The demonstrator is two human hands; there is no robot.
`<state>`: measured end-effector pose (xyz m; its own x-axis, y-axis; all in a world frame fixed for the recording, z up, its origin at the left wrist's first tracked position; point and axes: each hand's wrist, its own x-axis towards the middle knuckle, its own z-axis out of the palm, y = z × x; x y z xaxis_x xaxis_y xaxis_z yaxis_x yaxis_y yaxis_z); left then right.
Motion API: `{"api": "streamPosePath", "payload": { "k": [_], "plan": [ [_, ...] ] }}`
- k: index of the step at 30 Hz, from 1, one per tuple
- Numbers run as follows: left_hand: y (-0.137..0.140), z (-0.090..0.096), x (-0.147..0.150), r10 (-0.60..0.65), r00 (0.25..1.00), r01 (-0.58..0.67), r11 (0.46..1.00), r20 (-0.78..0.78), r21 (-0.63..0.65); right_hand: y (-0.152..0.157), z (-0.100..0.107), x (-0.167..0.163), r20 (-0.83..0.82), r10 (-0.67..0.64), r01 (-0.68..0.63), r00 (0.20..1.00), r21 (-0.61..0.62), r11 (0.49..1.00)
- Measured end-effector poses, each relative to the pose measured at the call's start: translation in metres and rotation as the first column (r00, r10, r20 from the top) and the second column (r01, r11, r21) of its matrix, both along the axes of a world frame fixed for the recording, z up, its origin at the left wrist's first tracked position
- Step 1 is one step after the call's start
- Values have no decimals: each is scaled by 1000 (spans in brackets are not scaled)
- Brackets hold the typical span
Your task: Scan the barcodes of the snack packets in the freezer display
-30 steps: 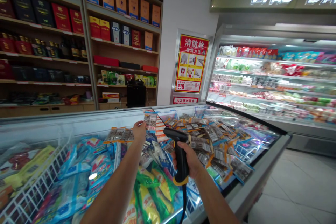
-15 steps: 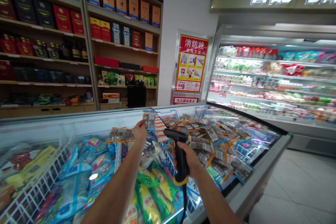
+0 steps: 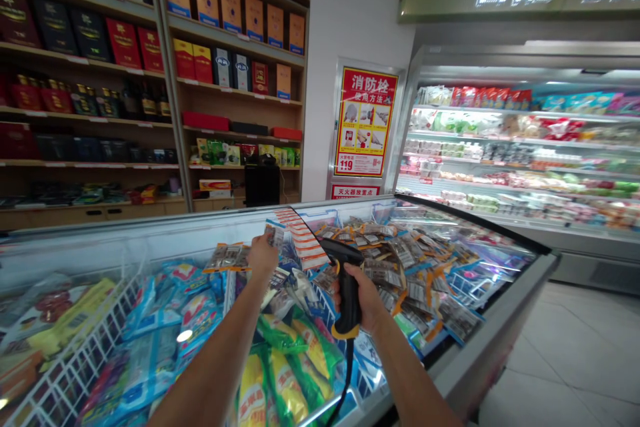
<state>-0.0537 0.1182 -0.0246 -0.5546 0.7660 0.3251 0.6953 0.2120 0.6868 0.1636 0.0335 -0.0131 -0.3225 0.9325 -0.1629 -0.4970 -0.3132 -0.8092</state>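
Head view shows, near frame centre, the left hand pinching a packet, apparently tilted, leftward of the scanner the right hand grips.

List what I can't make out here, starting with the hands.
All in the head view:
Packet: partly covered by the left hand; print too small.
Scanner: part of its grip hidden by the right hand.
Cable: cut off by the bottom edge.
Chiller goods: labels blurred, too small.

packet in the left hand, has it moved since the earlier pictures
Yes: the packet in the left hand has moved left in the view, away from the red-and-yellow wall poster.
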Motion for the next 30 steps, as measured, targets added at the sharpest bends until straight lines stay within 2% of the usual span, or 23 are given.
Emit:
{"api": "streamPosePath", "payload": {
  "k": [2, 5, 13, 18, 23, 26, 28, 30],
  "plan": [
    [-8, 0, -4, 2, 996, -9, 996, -91, -84, 0, 0, 1, 0, 0, 0, 1000, -5, 1000],
    [-17, -3, -15, 1, 985, -25, 990, -171, -138, -1, 1, 2, -21, -15, 15, 1000, 3, 1000],
    [-33, -5, -70, 68, 962, -116, 979, -264, -170, -3, 7, 11, -86, -95, 96, 992, 10, 995],
    [-41, -7, -83, 87, 948, -145, 975, -306, -170, -2, 5, 14, -101, -104, 106, 990, 19, 994],
    [-47, -9, -77, 120, 929, -181, 973, -351, -145, -3, 4, 15, -101, -100, 103, 990, 25, 994],
    [-46, -5, -60, 149, 917, -196, 976, -369, -92, -3, 4, 15, -103, -99, 104, 990, 48, 993],
    [-42, -1, -38, 60, 931, -95, 992, -359, -82, -4, 5, 16, -99, -105, 110, 990, 55, 992],
    [-37, 2, -6, -142, 943, 105, 985, -303, -136, -4, 6, 17, -92, -114, 119, 989, 47, 992]
  ]
}}
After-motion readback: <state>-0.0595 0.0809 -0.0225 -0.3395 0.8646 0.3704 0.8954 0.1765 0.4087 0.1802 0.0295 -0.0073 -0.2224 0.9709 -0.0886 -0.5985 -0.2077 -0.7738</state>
